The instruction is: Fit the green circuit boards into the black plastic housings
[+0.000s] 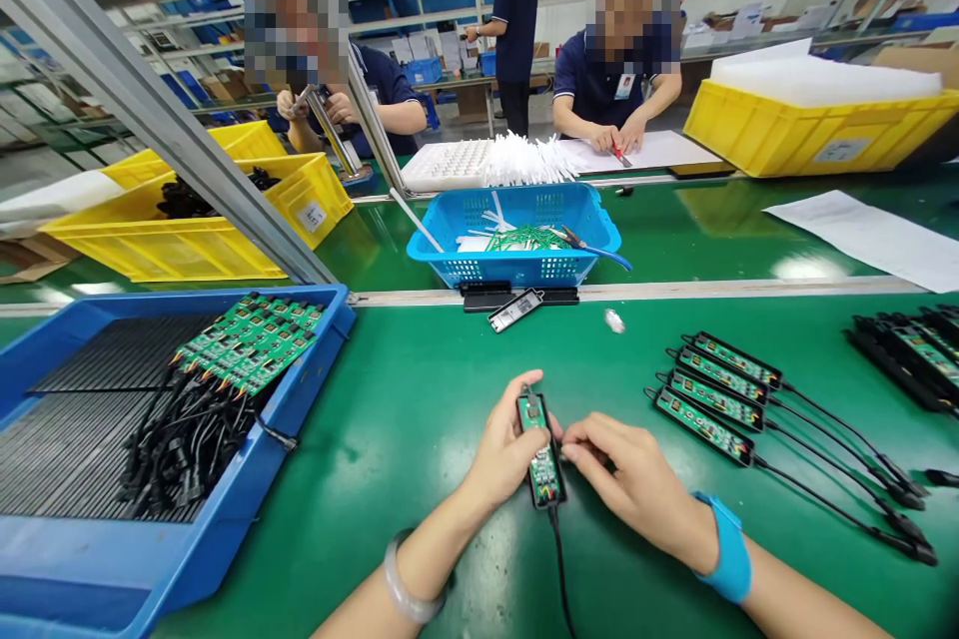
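My left hand (494,459) is closed around a narrow black case with a green circuit board (546,477) in it, the thumb lying across the board. From the case's near end a black cable (560,559) runs down toward me. My right hand (636,484), with a blue wristband, is beside the case's right edge, thumb and fingertips pinched together. Whatever is between those fingertips is too small to make out. To the right, several similar cases with boards (704,427) lie side by side, their cables trailing toward the lower right.
A blue tray (247,519) at left holds green boards (251,339), black cables (180,449) and black strips. Ahead stands a blue basket (516,270) with pliers (591,248); a labelled black piece (515,311) lies before it. Co-workers sit across the bench near yellow bins (809,135).
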`<state>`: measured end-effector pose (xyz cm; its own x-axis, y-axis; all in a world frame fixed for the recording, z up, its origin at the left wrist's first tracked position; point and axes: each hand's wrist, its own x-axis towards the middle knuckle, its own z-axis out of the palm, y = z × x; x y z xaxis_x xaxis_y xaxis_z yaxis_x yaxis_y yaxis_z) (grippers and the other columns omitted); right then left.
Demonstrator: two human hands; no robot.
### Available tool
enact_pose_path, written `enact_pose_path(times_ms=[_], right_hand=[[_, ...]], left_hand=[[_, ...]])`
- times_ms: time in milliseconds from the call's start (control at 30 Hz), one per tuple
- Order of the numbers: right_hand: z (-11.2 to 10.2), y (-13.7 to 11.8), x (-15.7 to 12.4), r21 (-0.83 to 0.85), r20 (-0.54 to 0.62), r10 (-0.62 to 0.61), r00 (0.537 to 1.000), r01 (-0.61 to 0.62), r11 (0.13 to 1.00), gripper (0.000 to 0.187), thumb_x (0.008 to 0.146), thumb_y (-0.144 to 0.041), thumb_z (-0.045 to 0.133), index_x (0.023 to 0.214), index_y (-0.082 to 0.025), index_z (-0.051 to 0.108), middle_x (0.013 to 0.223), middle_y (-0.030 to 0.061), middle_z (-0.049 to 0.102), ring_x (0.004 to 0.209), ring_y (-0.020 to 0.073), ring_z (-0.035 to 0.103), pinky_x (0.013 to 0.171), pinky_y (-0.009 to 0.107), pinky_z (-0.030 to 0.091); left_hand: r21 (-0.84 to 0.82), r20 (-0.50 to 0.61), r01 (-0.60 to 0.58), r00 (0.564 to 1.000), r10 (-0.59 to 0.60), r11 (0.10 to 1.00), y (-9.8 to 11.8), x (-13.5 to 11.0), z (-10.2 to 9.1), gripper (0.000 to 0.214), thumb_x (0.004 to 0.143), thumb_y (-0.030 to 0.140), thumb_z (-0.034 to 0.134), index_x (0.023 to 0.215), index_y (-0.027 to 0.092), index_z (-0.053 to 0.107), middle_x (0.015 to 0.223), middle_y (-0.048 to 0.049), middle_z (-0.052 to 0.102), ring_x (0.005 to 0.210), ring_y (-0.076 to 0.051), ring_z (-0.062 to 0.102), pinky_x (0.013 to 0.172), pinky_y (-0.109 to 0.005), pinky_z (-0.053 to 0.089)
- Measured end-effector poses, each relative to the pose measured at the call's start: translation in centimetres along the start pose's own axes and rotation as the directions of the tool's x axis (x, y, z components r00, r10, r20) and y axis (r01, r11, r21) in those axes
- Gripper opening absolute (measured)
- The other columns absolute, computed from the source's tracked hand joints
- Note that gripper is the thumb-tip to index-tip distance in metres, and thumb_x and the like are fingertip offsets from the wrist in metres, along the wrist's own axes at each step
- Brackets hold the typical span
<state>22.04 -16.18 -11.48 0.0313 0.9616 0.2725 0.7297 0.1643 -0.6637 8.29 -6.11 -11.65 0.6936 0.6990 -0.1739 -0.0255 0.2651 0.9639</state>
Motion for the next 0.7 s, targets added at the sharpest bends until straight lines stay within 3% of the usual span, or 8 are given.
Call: enact_pose_path(times_ms=[133,300,700], right_hand=[[0.2,0.7,0.0,-0.133,-0.060,-0.125,0.990,0.116,0.984,0.023,0.096,-0.021,0.040,0.106,-0.020,0.060,0.083,0.0044,0.060,0.070,0.0140,0.058,0.063,0.025,0.045],[0.2,0.6,0.0,-0.317,-0.073,-0.253,0.965,0.219,0.923,0.027,0.096,-0.021,0.037,0.100,-0.018,0.064,0.077,0.0045,0.061,0.065,0.0140,0.058,0.058,0.025,0.046],[0.7,1.2,-0.3,-0.284,-0.127,-0.384,0.915,0.337,0.898,0.025,0.096,-0.021,0.039,0.095,-0.019,0.064,0.070,0.0037,0.063,0.060,0.0148,0.059,0.055,0.026,0.045]], left_hand=[[0.108,0.136,0.026,0.990,-0.041,0.994,-0.6,-0.2,0.5,0.066,0.062,0.007,0.056,0.127,0.018,0.046,0.078,0.0016,0.058,0.068,-0.013,0.056,0.061,-0.024,0.042],[0.100,0.219,0.057,0.973,-0.078,0.993,-1.5,-0.2,0.6,0.071,0.063,0.008,0.055,0.132,0.018,0.041,0.078,-0.0004,0.061,0.071,-0.017,0.061,0.065,-0.028,0.046],[0.191,0.253,0.046,0.963,-0.094,0.980,-3.2,0.3,-0.3,0.080,0.058,0.010,0.056,0.136,0.011,0.039,0.075,-0.0003,0.059,0.067,-0.015,0.056,0.064,-0.028,0.045]])
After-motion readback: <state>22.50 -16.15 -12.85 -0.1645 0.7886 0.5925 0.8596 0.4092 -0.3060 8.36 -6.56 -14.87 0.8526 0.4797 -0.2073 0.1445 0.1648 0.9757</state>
